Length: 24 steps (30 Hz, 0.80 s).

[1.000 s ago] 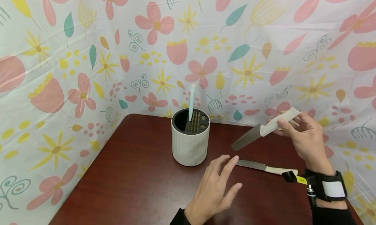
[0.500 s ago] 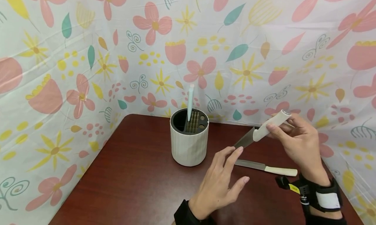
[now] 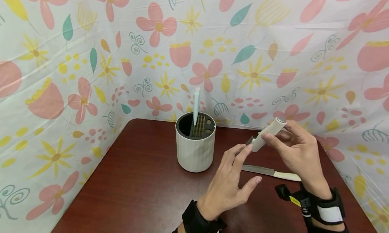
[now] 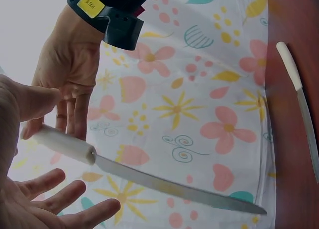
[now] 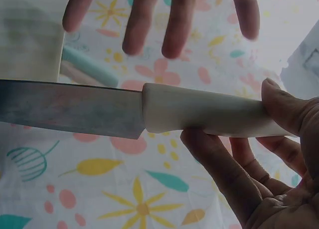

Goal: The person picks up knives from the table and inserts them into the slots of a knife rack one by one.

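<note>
One smooth-handled, metal-bladed knife (image 5: 155,109)

Knife (image 5: 150,109) in right hand (image 3: 299,153); holder (image 3: 195,154) left, on table (image 3: 136,179).

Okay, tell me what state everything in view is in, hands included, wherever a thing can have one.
Right hand: pinching a knife's pale handle
Held knife: raised off the table, blade bare
Left hand: fingers spread, near the held knife, not gripping it
Other knife: lying on the table, blade bare
Knife holder: upright
Light blue handle: sticking up from the holder, slightly tilted
Flowered cloth: hanging, creased
</note>
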Motion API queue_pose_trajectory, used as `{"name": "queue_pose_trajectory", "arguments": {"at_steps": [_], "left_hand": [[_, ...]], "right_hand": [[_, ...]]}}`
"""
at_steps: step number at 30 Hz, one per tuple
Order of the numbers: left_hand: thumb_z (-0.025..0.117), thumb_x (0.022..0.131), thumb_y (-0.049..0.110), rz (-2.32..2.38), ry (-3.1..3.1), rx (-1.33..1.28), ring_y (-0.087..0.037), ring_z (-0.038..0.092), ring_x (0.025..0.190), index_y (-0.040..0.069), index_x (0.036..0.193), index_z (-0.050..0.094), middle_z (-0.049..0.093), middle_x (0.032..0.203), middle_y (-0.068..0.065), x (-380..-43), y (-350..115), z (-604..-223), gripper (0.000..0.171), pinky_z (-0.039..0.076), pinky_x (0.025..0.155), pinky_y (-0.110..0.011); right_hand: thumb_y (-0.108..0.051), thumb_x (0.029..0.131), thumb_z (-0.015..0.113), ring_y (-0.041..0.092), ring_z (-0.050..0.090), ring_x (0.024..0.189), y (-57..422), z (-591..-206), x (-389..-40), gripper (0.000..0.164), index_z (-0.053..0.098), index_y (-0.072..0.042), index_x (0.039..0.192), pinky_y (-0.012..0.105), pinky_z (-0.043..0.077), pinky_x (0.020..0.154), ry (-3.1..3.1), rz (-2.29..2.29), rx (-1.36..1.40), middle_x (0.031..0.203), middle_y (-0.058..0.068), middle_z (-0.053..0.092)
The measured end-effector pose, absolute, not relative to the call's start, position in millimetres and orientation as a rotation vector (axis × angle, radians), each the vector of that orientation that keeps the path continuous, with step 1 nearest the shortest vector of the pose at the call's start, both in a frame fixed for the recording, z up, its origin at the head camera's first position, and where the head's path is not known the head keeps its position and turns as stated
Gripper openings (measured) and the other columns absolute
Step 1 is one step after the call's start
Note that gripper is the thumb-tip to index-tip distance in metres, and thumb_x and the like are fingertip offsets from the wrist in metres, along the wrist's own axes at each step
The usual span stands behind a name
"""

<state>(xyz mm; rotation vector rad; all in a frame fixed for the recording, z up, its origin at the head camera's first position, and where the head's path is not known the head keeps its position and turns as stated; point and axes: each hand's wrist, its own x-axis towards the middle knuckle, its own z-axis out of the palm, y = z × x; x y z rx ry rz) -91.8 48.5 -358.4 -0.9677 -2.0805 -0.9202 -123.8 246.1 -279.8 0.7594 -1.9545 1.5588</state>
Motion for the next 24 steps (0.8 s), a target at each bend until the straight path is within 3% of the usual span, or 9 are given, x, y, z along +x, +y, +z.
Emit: {"name": "queue_pose_trajectory", "arguments": {"at_steps": [6, 19, 24], "left_hand": [[0.073, 0.094, 0.028, -0.987, -2.05, -0.994, -0.019, 0.047, 0.133, 0.008, 0.16, 0.022, 0.04, 0.152, -0.01, -94, 47, -353, 0.086, 0.043, 0.111, -0.029], [0.075, 0.093, 0.026, -1.017, -2.006, -1.005, -0.02, 0.046, 0.137, 0.004, 0.159, 0.02, 0.038, 0.155, -0.011, -97, 44, -346, 0.089, 0.043, 0.113, -0.028], [0.075, 0.093, 0.027, -1.015, -2.012, -0.995, -0.019, 0.049, 0.132, 0.003, 0.159, 0.019, 0.04, 0.154, -0.011, -95, 43, -345, 0.09, 0.046, 0.106, -0.025]], "right_hand": [[0.024, 0.079, 0.071, 0.004, 0.077, 0.093, 237, -282, -121, 0.042, 0.065, 0.013, 0.119, 0.012, 0.057, 0.075, -1.964, 1.445, 0.789, 0.104, -0.001, 0.075], [0.019, 0.079, 0.074, 0.003, 0.076, 0.089, 221, -279, -114, 0.045, 0.067, 0.005, 0.121, 0.016, 0.059, 0.069, -2.036, 1.38, 0.769, 0.102, -0.004, 0.074], [0.016, 0.079, 0.076, 0.003, 0.076, 0.087, 217, -279, -110, 0.044, 0.069, 0.0, 0.12, 0.017, 0.058, 0.065, -2.087, 1.35, 0.739, 0.102, -0.007, 0.074]]}}
